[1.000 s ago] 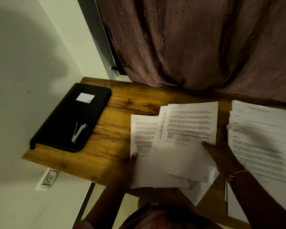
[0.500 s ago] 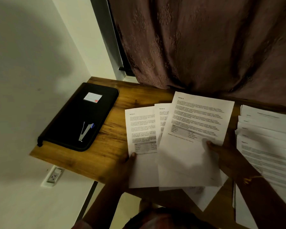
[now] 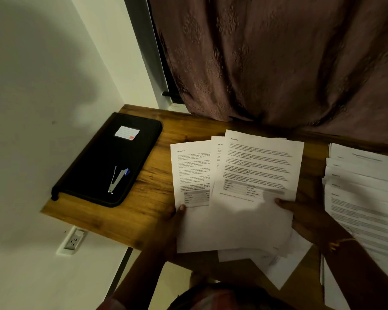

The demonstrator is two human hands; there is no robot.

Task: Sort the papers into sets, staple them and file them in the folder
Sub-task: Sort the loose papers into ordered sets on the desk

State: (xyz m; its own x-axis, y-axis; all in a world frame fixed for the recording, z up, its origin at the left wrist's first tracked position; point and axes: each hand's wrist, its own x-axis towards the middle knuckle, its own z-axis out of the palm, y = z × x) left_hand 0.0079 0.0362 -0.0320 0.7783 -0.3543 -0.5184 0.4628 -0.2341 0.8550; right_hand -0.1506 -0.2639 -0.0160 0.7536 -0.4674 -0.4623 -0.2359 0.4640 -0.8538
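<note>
I hold a fan of printed sheets (image 3: 244, 198) over the wooden desk (image 3: 152, 198). My left hand (image 3: 174, 217) grips the fan's lower left edge, thumb on the "Section 2" page. My right hand (image 3: 300, 217) pinches the right edge of the top "Section 4" page, thumb on its face. A spread pile of more printed papers (image 3: 363, 193) lies to the right. A black zipped folder (image 3: 108, 162) with a white label lies at the desk's left, and a silver stapler with a blue tip (image 3: 117, 179) rests on it.
A brown curtain (image 3: 278, 63) hangs behind the desk. The white wall (image 3: 43, 86) closes off the left side, with a power socket (image 3: 73, 241) below the desk edge. More loose sheets (image 3: 273, 265) lie under the fan near the desk's front edge.
The top sheet has slid up and to the right, so the fan is wider and the pages beneath show more. Both hands keep their hold on the sheets.
</note>
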